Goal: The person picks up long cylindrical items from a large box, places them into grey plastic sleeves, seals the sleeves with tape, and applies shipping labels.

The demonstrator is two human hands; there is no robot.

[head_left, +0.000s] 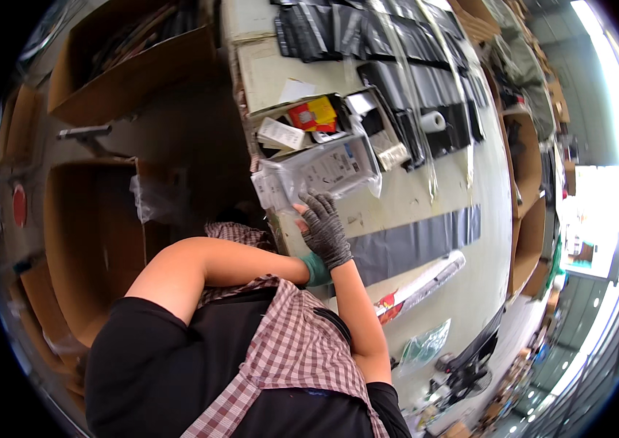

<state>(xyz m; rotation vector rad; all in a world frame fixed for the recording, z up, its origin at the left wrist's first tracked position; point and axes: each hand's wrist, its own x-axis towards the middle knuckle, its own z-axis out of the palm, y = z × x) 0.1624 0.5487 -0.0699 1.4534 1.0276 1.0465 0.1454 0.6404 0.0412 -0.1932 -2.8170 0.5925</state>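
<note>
My right hand, in a grey glove with bare fingertips, reaches forward with its fingers stretched out. Its fingertips meet the near edge of a box holding clear plastic bags with printed labels; I cannot tell if they press on the plastic. My left hand, in a green glove, lies crossed under my right wrist, its fingers hidden. Right of both hands, a long grey plastic mailing bag lies flat on the table. Nearer to me is a clear-wrapped roll with a red printed end.
Behind the bag box, an open carton holds paper slips and a red-yellow packet. Stacks of black mailing bags fill the table's far end, with a white roll. Big cardboard boxes stand left; a clear greenish bag lies near right.
</note>
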